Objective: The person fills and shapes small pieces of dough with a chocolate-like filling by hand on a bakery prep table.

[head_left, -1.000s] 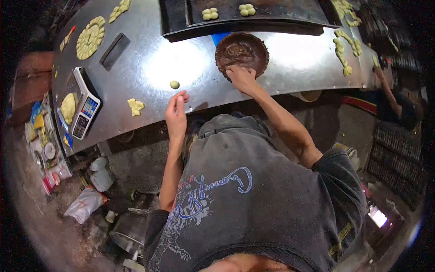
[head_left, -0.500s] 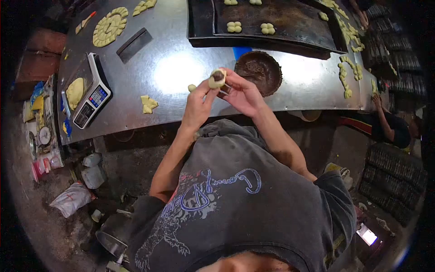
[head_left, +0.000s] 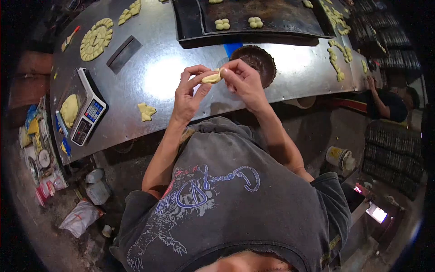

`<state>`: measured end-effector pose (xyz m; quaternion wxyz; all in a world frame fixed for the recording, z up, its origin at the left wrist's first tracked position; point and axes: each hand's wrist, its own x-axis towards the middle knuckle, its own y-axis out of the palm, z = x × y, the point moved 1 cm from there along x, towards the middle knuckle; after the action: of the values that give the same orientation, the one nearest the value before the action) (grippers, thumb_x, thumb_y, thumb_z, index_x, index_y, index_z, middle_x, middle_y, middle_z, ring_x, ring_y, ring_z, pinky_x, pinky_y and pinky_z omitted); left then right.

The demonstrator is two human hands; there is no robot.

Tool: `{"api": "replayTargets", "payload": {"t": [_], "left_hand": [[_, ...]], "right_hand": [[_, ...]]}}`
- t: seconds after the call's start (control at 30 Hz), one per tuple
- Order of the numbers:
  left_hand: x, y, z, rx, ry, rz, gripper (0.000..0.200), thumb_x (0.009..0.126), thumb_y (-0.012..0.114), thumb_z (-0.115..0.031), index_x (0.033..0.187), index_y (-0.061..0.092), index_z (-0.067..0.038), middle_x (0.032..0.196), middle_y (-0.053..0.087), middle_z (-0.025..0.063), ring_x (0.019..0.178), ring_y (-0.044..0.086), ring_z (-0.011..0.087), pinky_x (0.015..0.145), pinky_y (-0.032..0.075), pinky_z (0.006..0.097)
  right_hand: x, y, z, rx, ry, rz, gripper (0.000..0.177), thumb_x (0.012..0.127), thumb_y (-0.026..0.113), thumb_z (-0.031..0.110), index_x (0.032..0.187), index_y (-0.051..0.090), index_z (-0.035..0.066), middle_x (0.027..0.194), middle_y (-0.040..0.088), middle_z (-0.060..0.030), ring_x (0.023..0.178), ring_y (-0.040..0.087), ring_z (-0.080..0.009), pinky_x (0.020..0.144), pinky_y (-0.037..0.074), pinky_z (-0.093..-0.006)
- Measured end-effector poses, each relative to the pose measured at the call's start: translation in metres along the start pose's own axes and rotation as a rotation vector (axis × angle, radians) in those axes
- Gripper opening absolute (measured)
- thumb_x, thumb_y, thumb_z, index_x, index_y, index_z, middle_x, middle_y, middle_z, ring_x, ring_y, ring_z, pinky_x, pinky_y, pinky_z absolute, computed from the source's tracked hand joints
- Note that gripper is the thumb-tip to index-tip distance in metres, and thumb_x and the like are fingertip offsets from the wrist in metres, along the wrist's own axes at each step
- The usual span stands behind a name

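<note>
A small piece of pale yellow dough (head_left: 211, 79) is held up over the near part of the metal table. My left hand (head_left: 186, 97) grips it from the left, fingers behind and thumb in front. From the right, my right hand (head_left: 247, 85) pinches its edge between thumb and fingers. The dough is folded into a flattened oval, and no filling shows on its visible side. Just behind my right hand sits a round dark pan (head_left: 268, 63) of brown paste, partly covered by that hand. Scraps of dough (head_left: 146, 111) lie on the table to the left.
A digital scale (head_left: 88, 113) bearing a dough lump (head_left: 69, 110) stands at left. Behind it are a dark scraper (head_left: 124, 54) and a ring of cut dough (head_left: 96, 39). A black tray (head_left: 272, 20) holds clustered dough balls (head_left: 222, 24). Another person (head_left: 389, 104) is at the far right.
The dough was open with a dark brown filling showing; now its edges are folded over and the filling is out of sight. My right fingers have moved onto its edge. The view has shifted slightly.
</note>
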<state>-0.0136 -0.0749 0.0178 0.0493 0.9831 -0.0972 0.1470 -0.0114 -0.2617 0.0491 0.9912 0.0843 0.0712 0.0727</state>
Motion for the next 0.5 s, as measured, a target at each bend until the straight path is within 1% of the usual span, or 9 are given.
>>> {"api": "replayTargets", "payload": {"t": [0.03, 0.07, 0.1, 0.17, 0.2, 0.23, 0.33, 0.37, 0.5], "left_hand": [[0.002, -0.003, 0.004, 0.088, 0.029, 0.012, 0.021, 0.093, 0.074, -0.020, 0.111, 0.076, -0.010, 0.113, 0.059, 0.0003, 0.107, 0.052, 0.0159, 0.089, 0.046, 0.0309], [0.003, -0.004, 0.006, 0.178, 0.060, 0.022, 0.019, 0.091, 0.076, -0.021, 0.107, 0.078, -0.010, 0.112, 0.059, 0.0002, 0.107, 0.051, 0.0167, 0.089, 0.046, 0.0320], [0.007, 0.001, 0.001, 0.237, 0.059, -0.029, 0.015, 0.088, 0.080, -0.023, 0.096, 0.078, -0.010, 0.108, 0.060, 0.0005, 0.098, 0.051, 0.0151, 0.086, 0.045, 0.0311], [0.009, 0.005, 0.000, 0.156, -0.071, -0.083, 0.016, 0.088, 0.080, -0.023, 0.090, 0.075, -0.008, 0.105, 0.060, 0.0004, 0.096, 0.052, 0.0142, 0.084, 0.045, 0.0296], [0.011, 0.008, 0.000, 0.116, -0.135, -0.111, 0.017, 0.088, 0.080, -0.024, 0.087, 0.074, -0.008, 0.103, 0.060, 0.0004, 0.094, 0.052, 0.0138, 0.083, 0.045, 0.0288], [0.013, 0.011, -0.004, 0.118, -0.116, -0.148, 0.021, 0.092, 0.076, -0.025, 0.088, 0.070, -0.005, 0.094, 0.061, 0.0009, 0.086, 0.052, 0.0116, 0.080, 0.044, 0.0266], [0.013, 0.020, -0.011, -0.108, -0.271, -0.207, 0.022, 0.098, 0.070, -0.027, 0.096, 0.069, -0.005, 0.087, 0.061, 0.0005, 0.078, 0.051, 0.0088, 0.076, 0.044, 0.0255], [0.013, 0.029, -0.009, -0.069, -0.220, -0.237, 0.030, 0.102, 0.063, -0.032, 0.104, 0.068, -0.003, 0.085, 0.062, 0.0001, 0.074, 0.052, 0.0065, 0.071, 0.044, 0.0226], [0.026, 0.054, -0.015, -0.142, -0.332, -0.218, 0.050, 0.106, 0.051, -0.047, 0.109, 0.069, 0.000, 0.084, 0.068, 0.0043, 0.075, 0.060, 0.0070, 0.065, 0.046, 0.0206]], "right_hand": [[-0.001, -0.003, 0.001, 0.018, 0.033, -0.020, 0.022, 0.098, 0.068, 0.019, 0.115, 0.066, 0.003, 0.090, 0.062, 0.0005, 0.075, 0.054, -0.0034, 0.064, 0.044, -0.0195], [-0.002, -0.002, 0.003, -0.012, -0.035, -0.018, 0.025, 0.097, 0.068, 0.018, 0.118, 0.066, 0.004, 0.095, 0.061, -0.0005, 0.079, 0.054, -0.0047, 0.069, 0.045, -0.0206], [-0.004, 0.002, 0.005, -0.043, -0.103, -0.012, 0.029, 0.097, 0.069, 0.017, 0.122, 0.066, 0.004, 0.100, 0.060, -0.0015, 0.083, 0.055, -0.0061, 0.073, 0.046, -0.0217], [-0.010, 0.004, 0.012, -0.163, -0.173, 0.054, 0.040, 0.093, 0.071, 0.014, 0.131, 0.065, 0.005, 0.116, 0.056, -0.0043, 0.097, 0.054, -0.0099, 0.087, 0.046, -0.0253], [-0.013, 0.005, 0.011, -0.189, -0.214, 0.069, 0.040, 0.093, 0.071, 0.015, 0.131, 0.065, 0.005, 0.114, 0.056, -0.0041, 0.096, 0.054, -0.0099, 0.086, 0.046, -0.0253], [-0.016, 0.007, 0.010, -0.216, -0.255, 0.086, 0.040, 0.092, 0.072, 0.015, 0.130, 0.066, 0.006, 0.112, 0.057, -0.0038, 0.095, 0.054, -0.0099, 0.085, 0.047, -0.0253], [-0.019, 0.001, 0.008, -0.332, -0.335, 0.070, 0.037, 0.088, 0.076, 0.011, 0.124, 0.068, 0.005, 0.103, 0.059, -0.0034, 0.088, 0.055, -0.0112, 0.079, 0.048, -0.0251], [-0.019, -0.001, 0.006, -0.349, -0.364, 0.054, 0.035, 0.088, 0.076, 0.007, 0.121, 0.068, 0.003, 0.102, 0.060, -0.0035, 0.089, 0.056, -0.0114, 0.079, 0.048, -0.0248], [-0.020, -0.002, 0.022, -0.516, -0.603, 0.080, 0.025, 0.085, 0.078, 0.002, 0.108, 0.068, 0.000, 0.100, 0.064, -0.0048, 0.087, 0.059, -0.0108, 0.076, 0.050, -0.0250]]}}
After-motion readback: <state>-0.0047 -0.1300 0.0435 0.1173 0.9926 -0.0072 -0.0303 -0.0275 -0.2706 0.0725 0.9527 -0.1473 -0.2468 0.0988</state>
